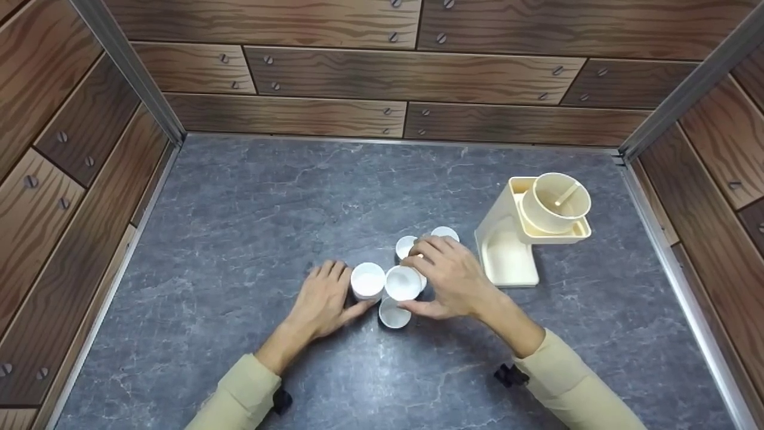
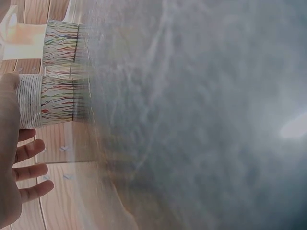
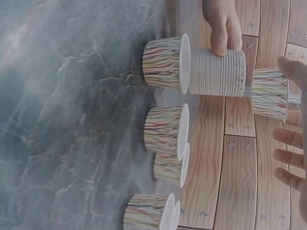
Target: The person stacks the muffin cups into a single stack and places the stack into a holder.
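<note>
My left hand [image 1: 322, 298] steadies a tall stack of paper baking cups [image 1: 367, 279], thumb on the near side and fingers on the far left. White rims run up the stack, and the bottom cup [image 2: 57, 100] shows coloured wavy stripes. My right hand [image 1: 456, 280] pinches a single striped cup [image 3: 270, 93] by its rim between thumb and fingers, raised above the table beside the stack. Below it stand several separate cups: a near one [image 1: 394, 315], one behind [image 1: 406, 245], a far right one [image 1: 445, 233], and another partly hidden by the held cup.
A cream-coloured stand [image 1: 507, 257] is to the right, with a round funnel-like bowl [image 1: 558, 221] on top and a thin stick [image 1: 567, 194] inside. Wood-patterned panels [image 1: 334, 74] enclose the grey marbled tabletop [image 1: 268, 197] at the back and both sides.
</note>
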`<state>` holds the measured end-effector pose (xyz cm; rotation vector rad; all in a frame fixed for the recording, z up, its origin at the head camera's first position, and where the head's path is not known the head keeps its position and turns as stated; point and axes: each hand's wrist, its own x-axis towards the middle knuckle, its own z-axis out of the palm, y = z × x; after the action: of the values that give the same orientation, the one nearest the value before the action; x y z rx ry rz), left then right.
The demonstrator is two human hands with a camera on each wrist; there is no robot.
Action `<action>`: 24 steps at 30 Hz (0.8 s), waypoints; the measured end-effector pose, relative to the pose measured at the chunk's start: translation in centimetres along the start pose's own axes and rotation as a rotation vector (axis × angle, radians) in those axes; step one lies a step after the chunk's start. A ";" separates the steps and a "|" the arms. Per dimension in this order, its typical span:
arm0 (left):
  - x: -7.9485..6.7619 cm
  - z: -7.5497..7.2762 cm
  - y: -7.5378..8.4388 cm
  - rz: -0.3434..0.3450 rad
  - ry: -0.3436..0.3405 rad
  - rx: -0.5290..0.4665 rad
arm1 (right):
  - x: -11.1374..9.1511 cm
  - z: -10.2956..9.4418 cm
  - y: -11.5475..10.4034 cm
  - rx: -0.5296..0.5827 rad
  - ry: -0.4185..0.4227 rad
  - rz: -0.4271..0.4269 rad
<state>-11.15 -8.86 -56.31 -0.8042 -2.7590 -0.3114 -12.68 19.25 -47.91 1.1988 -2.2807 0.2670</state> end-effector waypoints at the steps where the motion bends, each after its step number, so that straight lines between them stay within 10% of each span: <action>1: 0.0 0.0 0.0 0.001 0.000 0.001 | 0.2 0.0 0.0 -0.002 0.000 -0.003; 24: 0.1 0.0 0.0 0.006 -0.017 0.001 | 3.6 0.2 -0.4 0.031 0.020 -0.044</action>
<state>-11.20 -8.84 -56.25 -0.8186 -2.7721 -0.3032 -14.12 16.41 -46.11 1.2543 -2.2377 0.2972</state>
